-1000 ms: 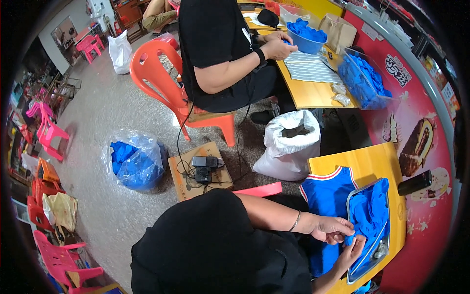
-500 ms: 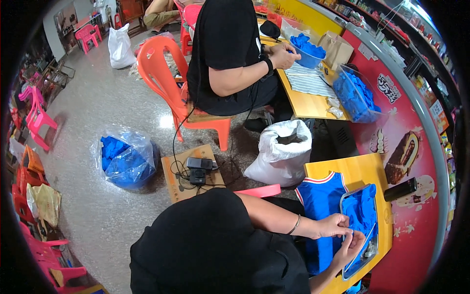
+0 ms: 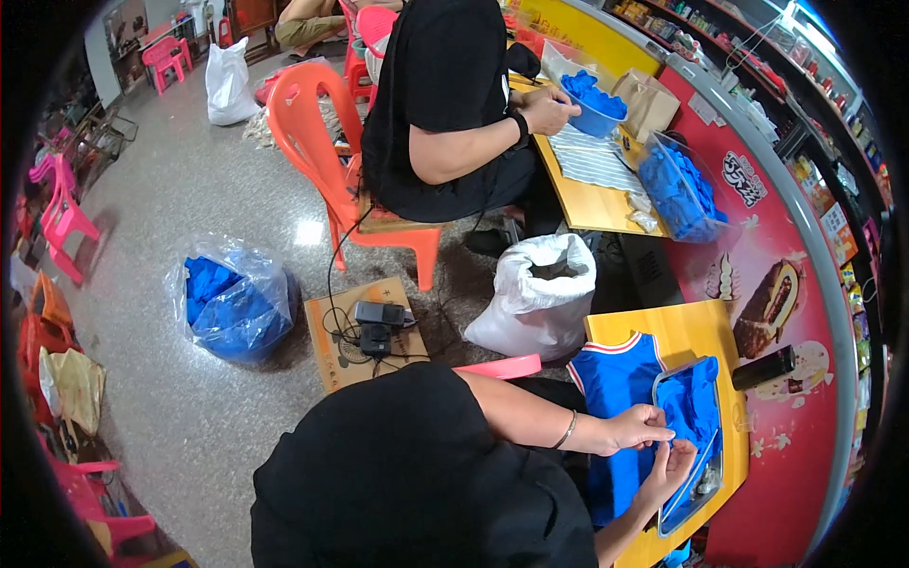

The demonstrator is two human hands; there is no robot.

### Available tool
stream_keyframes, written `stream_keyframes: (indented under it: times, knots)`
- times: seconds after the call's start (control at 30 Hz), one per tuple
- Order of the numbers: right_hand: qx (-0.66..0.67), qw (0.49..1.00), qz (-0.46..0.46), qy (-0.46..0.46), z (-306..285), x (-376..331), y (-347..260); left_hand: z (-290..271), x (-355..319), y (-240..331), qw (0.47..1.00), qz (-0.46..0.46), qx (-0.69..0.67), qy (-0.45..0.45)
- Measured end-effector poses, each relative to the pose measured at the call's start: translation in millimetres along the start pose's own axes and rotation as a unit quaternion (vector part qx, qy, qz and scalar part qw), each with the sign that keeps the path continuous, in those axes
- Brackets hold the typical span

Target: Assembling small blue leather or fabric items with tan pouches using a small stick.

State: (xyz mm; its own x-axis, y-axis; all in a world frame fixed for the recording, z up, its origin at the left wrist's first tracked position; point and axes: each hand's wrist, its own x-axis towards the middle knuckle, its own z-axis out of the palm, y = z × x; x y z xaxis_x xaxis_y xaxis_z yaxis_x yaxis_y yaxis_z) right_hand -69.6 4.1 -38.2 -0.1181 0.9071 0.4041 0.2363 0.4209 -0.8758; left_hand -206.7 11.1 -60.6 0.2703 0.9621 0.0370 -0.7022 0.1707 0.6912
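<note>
At the lower right, my left hand [image 3: 638,430], with a bangle on its wrist, has thumb and fingers pinched together. My right hand [image 3: 670,468] is just below it, its fingertips curled in close to the left ones. Anything between the fingertips is too small to make out. Both hands are over a blue sleeveless jersey [image 3: 620,371] with white and red trim, spread on the yellow table [image 3: 663,327]. Beside them is a tray [image 3: 721,473] holding crumpled blue fabric [image 3: 689,398]. A thin pale rod [image 3: 699,470] crosses the tray, and small clear bits lie near its lower end.
A dark cylinder [image 3: 763,367] is at the table's right edge. An open white sack [image 3: 540,293] and a clear bag of blue fabric [image 3: 237,308] rest on the floor, near cardboard with devices [image 3: 376,327]. Another person in black [image 3: 445,114] works on an orange chair [image 3: 312,142].
My fingertips have come slightly apart, with the left hand a little higher than the right. The whole view has shifted slightly. The other person's hands are almost unchanged.
</note>
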Motion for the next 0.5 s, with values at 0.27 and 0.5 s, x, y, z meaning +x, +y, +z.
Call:
stream_keyframes:
  times: [0.27, 0.5]
  knots:
    - [0.061, 0.998, 0.026, -0.020, -7, 0, 4, -2, 2, -2, 0.997, -0.063, -0.029, 0.025]
    - [0.279, 0.955, 0.074, -0.063, -22, -1, 3, -1, 3, 1, 0.971, -0.147, -0.168, -0.090]
